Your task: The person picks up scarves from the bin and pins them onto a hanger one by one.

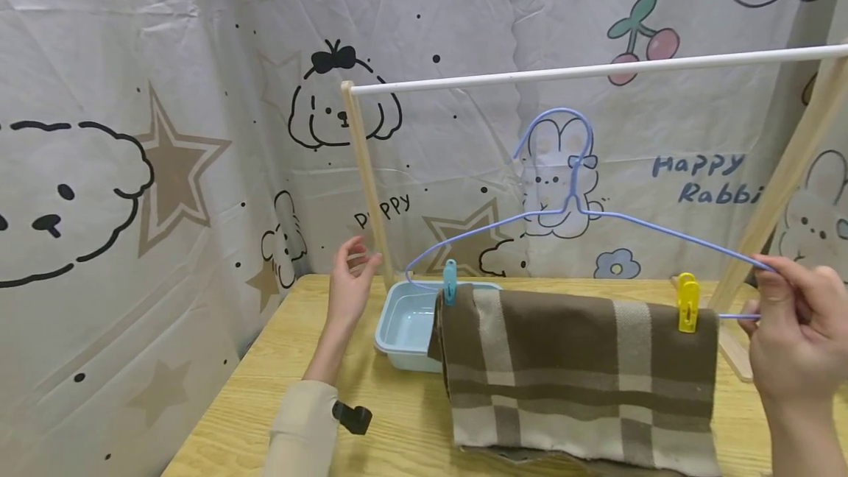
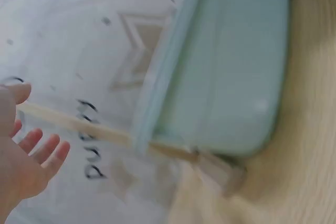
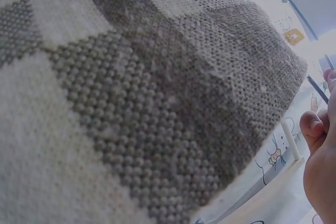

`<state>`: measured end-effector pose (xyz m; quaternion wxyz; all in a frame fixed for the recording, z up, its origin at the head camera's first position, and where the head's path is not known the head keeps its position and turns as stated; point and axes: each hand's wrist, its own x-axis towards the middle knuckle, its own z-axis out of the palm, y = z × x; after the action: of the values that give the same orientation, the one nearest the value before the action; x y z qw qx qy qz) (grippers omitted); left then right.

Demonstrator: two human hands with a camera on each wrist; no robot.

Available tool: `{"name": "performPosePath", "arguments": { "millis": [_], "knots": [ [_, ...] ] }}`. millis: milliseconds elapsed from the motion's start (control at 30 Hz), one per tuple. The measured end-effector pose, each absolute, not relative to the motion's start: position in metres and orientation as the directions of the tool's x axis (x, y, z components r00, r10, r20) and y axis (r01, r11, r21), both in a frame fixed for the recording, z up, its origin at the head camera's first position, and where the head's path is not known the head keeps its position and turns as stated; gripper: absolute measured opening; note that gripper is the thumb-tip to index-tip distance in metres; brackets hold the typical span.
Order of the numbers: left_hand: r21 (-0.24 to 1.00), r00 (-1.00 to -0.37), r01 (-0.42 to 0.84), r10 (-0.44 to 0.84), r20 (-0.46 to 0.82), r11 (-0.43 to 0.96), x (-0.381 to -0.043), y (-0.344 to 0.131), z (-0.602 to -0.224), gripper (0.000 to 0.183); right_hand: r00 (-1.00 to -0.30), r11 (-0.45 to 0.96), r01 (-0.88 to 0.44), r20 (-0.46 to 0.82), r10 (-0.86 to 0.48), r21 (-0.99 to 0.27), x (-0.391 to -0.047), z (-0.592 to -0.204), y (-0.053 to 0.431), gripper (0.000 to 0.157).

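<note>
A blue wire hanger (image 1: 656, 222) is held up by its right end in my right hand (image 1: 798, 330). Over its lower bar hangs a brown and cream checked cloth (image 1: 570, 374), folded double. A blue clothespin (image 1: 450, 283) sits at the cloth's top left, a yellow clothespin (image 1: 688, 303) at its top right. My left hand (image 1: 352, 278) is raised with relaxed fingers, apart from the hanger, left of the light blue basin (image 1: 397, 326). In the left wrist view, that hand (image 2: 29, 161) holds nothing. The cloth (image 3: 157, 87) fills most of the right wrist view, beside the right hand (image 3: 320, 150).
A rack with a white rod (image 1: 530, 76) and wooden posts (image 1: 367, 175) stands on the wooden table (image 1: 265, 403), behind the hanger. The basin is partly behind the cloth. A patterned curtain (image 1: 218, 57) closes off the back and left.
</note>
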<state>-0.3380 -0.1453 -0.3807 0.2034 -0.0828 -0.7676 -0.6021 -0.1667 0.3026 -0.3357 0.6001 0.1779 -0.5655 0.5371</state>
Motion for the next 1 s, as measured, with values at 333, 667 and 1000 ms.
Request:
{"name": "performPosePath", "arguments": {
  "millis": [333,667,1000],
  "knots": [
    [0.895,-0.951,0.283,-0.018,0.307,0.345,-0.381,-0.148,-0.404,0.076,-0.239,0.383,-0.812,0.849,0.472,-0.441,-0.164,-0.337,0.312,0.021],
    [0.865,-0.941,0.305,-0.014,0.339,0.398,-0.397,-0.146,-0.414,0.064,-0.283,0.364,-0.761,0.779,0.559,-0.537,-0.159,-0.339,0.318,0.024],
    [0.805,-0.920,0.293,-0.078,0.385,0.515,-0.401,-0.143,-0.416,0.045,-0.300,0.369,-0.734,0.759,0.578,-0.571,-0.160,-0.340,0.317,0.024]
  ]
}}
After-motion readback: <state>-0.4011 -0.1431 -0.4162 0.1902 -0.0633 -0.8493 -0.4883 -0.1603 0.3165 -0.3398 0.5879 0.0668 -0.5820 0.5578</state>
